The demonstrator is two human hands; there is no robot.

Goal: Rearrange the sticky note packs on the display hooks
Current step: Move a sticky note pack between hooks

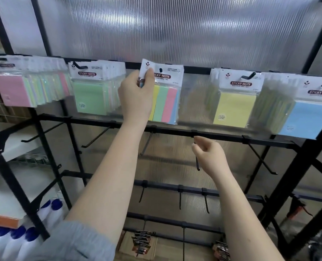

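Striped in yellow, green, pink and blue, the multicolour pack (pixel 165 95) hangs near the middle of the top rail (pixel 196 69), between the green packs (pixel 92 91) and the yellow packs (pixel 235 102). The left hand (pixel 137 97) pinches its white header card at the upper left corner, bending it. The right hand (pixel 210 154) holds nothing, fingers loosely curled beside a bare hook (pixel 197 157) on the middle rail (pixel 222 135). The likely risk is at the header hole: a one-cornered grip could tilt the pack so the hole snags or misses the peg, and the thin card could tear or the pack drop. Whether the peg is through the hole cannot be told.
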